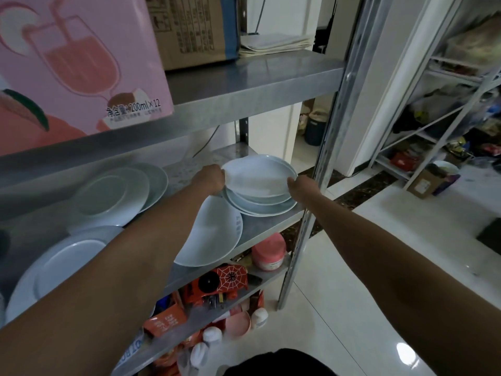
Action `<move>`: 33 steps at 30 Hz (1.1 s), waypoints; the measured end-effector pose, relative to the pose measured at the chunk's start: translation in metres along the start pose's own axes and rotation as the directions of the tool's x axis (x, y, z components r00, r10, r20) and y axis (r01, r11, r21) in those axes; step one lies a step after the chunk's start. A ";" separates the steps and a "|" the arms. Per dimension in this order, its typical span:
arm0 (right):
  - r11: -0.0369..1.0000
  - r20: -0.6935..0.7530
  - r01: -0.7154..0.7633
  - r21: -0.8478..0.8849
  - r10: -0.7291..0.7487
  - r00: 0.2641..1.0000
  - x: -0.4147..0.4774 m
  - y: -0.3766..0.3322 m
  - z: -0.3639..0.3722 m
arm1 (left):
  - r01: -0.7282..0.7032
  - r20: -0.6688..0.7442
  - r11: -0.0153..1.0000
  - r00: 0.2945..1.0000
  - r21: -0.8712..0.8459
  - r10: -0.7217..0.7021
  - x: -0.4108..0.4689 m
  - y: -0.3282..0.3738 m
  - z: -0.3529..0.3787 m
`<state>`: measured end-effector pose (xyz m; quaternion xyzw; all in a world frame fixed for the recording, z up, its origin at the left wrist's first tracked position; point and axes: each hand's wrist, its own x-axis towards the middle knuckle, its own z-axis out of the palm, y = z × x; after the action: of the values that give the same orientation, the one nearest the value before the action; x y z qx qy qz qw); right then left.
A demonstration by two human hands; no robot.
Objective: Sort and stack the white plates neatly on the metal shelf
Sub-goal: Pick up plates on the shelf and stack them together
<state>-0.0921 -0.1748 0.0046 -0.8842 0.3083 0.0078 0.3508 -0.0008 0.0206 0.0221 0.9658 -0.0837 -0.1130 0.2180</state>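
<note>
A white plate (257, 175) is held at both edges, tilted slightly, just above a small stack of white plates (261, 206) at the right end of the metal shelf (260, 229). My left hand (210, 179) grips its left rim and my right hand (301, 188) grips its right rim. Another white plate (217, 234) lies near the shelf's front edge, partly under my left forearm. Two overlapping plates (116, 196) sit further left, and more plates (62, 264) lie at the near left.
A pink drinks carton (78, 58) and a cardboard box (189, 28) stand on the shelf above. Lower shelves hold red packets, a pink tub (268, 252) and bottles. The shelf's upright post (320, 169) rises right beside my right hand. A second rack (444, 104) stands across the tiled floor.
</note>
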 end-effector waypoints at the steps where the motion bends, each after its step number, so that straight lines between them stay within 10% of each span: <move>1: 1.000 0.001 -0.001 -0.022 0.001 1.000 0.001 0.000 0.001 | 0.009 0.003 1.000 1.000 0.027 -0.009 0.000 0.000 0.001; 21: 0.802 -0.062 0.152 -0.578 -0.229 0.971 -0.001 -0.001 0.006 | -0.013 -0.058 0.822 0.997 0.569 0.055 -0.002 -0.042 -0.001; 33: 0.860 -0.001 0.297 -0.416 -0.327 0.945 -0.093 0.015 0.073 | 0.001 0.086 0.918 0.996 0.396 -0.038 -0.047 -0.138 -0.007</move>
<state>-0.1609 -0.0875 -0.0388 -0.9758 0.1650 -0.0163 0.1427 -0.0285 0.1557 -0.0240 0.9844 -0.1052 -0.1401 0.0133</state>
